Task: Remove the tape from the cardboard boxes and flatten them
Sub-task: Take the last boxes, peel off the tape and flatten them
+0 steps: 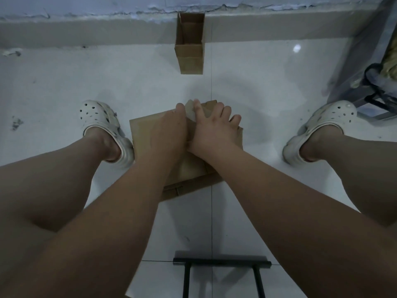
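A brown cardboard box (148, 134) stands on the white tiled floor between my feet. Both hands are on its top at the far edge. My left hand (169, 127) lies on the box top, its fingers hidden over the far edge. My right hand (212, 127) pinches a strip of clear tape (191, 111) between thumb and forefinger, its other fingers spread on the box. A second, open cardboard box (190, 59) stands farther away against the wall.
My feet in white clogs (103, 121) (322, 125) flank the box. A black metal stool frame (221, 265) is below me. A grey shelf with a black-handled bag (378, 87) stands at the right. The wall base (86, 31) runs across the far side.
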The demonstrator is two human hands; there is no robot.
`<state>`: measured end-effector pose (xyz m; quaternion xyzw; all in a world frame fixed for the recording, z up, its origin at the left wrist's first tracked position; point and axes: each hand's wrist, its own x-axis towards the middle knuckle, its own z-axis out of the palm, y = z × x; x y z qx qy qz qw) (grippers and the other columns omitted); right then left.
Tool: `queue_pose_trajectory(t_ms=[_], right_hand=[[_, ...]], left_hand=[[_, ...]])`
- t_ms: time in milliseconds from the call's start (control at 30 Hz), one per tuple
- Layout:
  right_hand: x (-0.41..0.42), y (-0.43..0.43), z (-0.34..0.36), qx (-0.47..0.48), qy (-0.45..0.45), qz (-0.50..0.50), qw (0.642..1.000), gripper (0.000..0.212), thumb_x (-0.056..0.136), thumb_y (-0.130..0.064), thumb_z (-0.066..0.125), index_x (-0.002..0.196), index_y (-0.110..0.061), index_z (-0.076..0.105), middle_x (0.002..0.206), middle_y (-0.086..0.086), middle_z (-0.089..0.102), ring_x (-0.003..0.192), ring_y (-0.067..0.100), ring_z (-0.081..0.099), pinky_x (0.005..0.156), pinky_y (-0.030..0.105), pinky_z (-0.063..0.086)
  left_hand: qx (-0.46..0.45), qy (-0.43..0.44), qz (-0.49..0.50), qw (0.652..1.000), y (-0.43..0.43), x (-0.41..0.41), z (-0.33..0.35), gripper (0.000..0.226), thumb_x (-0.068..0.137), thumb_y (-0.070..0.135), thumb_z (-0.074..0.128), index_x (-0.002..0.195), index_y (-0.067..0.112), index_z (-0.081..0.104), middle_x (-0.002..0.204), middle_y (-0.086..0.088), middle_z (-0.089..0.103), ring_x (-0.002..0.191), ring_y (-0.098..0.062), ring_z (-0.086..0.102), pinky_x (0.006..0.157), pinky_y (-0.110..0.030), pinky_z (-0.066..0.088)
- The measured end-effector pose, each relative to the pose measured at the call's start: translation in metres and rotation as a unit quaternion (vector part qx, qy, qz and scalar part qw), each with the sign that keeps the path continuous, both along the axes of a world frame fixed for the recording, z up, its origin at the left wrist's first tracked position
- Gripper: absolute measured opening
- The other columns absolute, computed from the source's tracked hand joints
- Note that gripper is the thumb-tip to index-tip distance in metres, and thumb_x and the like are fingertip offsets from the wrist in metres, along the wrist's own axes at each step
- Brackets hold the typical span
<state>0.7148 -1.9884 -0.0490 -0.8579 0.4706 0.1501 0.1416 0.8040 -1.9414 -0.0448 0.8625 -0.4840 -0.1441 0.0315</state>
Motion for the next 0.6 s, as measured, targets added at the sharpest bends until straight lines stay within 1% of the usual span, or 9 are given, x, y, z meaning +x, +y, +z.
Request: queue_pose_trajectory(t_ms=[33, 100, 167, 233, 333, 400, 433, 500, 600], right_hand=[[0.0, -0.001, 0.002, 0.0, 0.009, 0.0, 1.0, 0.102, 0.079, -0.062, 0.058, 0.154, -0.029, -0.002, 0.132, 0.021, 0.03, 0.117, 0.034, 0.031, 0.091, 0.046, 0.026], [-0.002, -0.002, 0.005, 0.004, 0.019, -0.009, 1.0, 0.101, 0.08, -0.062, 0.056, 0.155, -0.025, -0.001, 0.132, 0.02, 0.031, 0.117, 0.034, 0.032, 0.09, 0.045, 0.026], [-0.002, -0.003, 0.006, 0.008, 0.023, -0.018, 1.0, 0.099, 0.082, -0.063, 0.053, 0.155, -0.023, 0.0, 0.13, 0.019, 0.033, 0.115, 0.032, 0.033, 0.087, 0.042, 0.025], [-0.001, -0.004, 0.007, 0.011, 0.025, -0.022, 0.999, 0.098, 0.084, -0.064, 0.05, 0.156, -0.021, -0.001, 0.127, 0.018, 0.035, 0.111, 0.03, 0.034, 0.085, 0.04, 0.023], [0.002, -0.007, 0.009, 0.02, 0.031, -0.022, 0.999, 0.098, 0.085, -0.062, 0.05, 0.156, -0.02, -0.001, 0.126, 0.018, 0.035, 0.111, 0.03, 0.035, 0.089, 0.04, 0.024], [0.005, -0.007, 0.009, 0.018, 0.036, -0.015, 0.999, 0.096, 0.086, -0.06, 0.05, 0.156, -0.02, 0.0, 0.128, 0.019, 0.035, 0.114, 0.032, 0.034, 0.092, 0.04, 0.024], [0.006, -0.006, 0.008, 0.015, 0.036, -0.011, 0.999, 0.094, 0.086, -0.059, 0.05, 0.156, -0.019, 0.001, 0.128, 0.019, 0.035, 0.115, 0.032, 0.034, 0.093, 0.04, 0.024], [0.006, -0.003, 0.005, 0.009, 0.037, -0.001, 0.999, 0.092, 0.088, -0.057, 0.05, 0.156, -0.02, 0.001, 0.128, 0.019, 0.034, 0.116, 0.033, 0.034, 0.095, 0.041, 0.024], [0.0, 0.0, -0.001, -0.002, 0.032, 0.011, 0.999, 0.09, 0.089, -0.053, 0.052, 0.156, -0.021, 0.001, 0.126, 0.017, 0.034, 0.115, 0.033, 0.033, 0.095, 0.042, 0.024]], left_hand=[[0.005, -0.021, -0.026, 0.999, -0.001, 0.0, 0.0, 0.018, 0.091, 0.005, 0.047, 0.107, 0.008, 0.041, 0.086, -0.013, 0.059, 0.052, -0.016, 0.04, 0.045, -0.026, 0.025], [0.031, -0.057, -0.07, 0.995, -0.005, 0.002, 0.001, 0.018, 0.091, 0.007, 0.048, 0.106, 0.008, 0.039, 0.076, -0.01, 0.057, 0.045, -0.012, 0.03, 0.041, -0.026, 0.021], [0.062, -0.074, -0.106, 0.99, -0.012, 0.003, 0.004, 0.021, 0.092, 0.008, 0.047, 0.11, 0.006, 0.038, 0.069, -0.007, 0.053, 0.045, -0.015, 0.033, 0.041, -0.026, 0.021], [0.103, -0.069, -0.116, 0.985, -0.019, 0.002, 0.01, 0.017, 0.092, 0.007, 0.048, 0.105, 0.005, 0.038, 0.068, -0.006, 0.046, 0.051, -0.018, 0.037, 0.043, -0.027, 0.022], [0.159, -0.022, -0.095, 0.983, -0.028, 0.0, 0.017, 0.015, 0.084, 0.003, 0.054, 0.091, 0.006, 0.041, 0.075, -0.006, 0.042, 0.063, -0.021, 0.042, 0.053, -0.029, 0.029], [0.158, -0.014, -0.077, 0.984, -0.029, 0.003, 0.015, 0.015, 0.082, 0.002, 0.055, 0.088, 0.006, 0.042, 0.079, -0.008, 0.043, 0.072, -0.024, 0.044, 0.061, -0.032, 0.033], [0.147, -0.016, -0.066, 0.987, -0.027, 0.006, 0.013, 0.014, 0.083, 0.002, 0.054, 0.086, 0.006, 0.041, 0.079, -0.008, 0.042, 0.074, -0.025, 0.045, 0.063, -0.033, 0.034], [0.128, -0.021, -0.043, 0.991, -0.024, 0.01, 0.007, 0.012, 0.084, 0.002, 0.052, 0.082, 0.006, 0.042, 0.076, -0.008, 0.042, 0.072, -0.026, 0.048, 0.062, -0.032, 0.035], [0.106, 0.003, 0.031, 0.994, -0.02, 0.014, -0.002, 0.015, 0.085, -0.002, 0.048, 0.072, 0.005, 0.043, 0.073, -0.008, 0.044, 0.064, -0.022, 0.043, 0.063, -0.03, 0.035]])
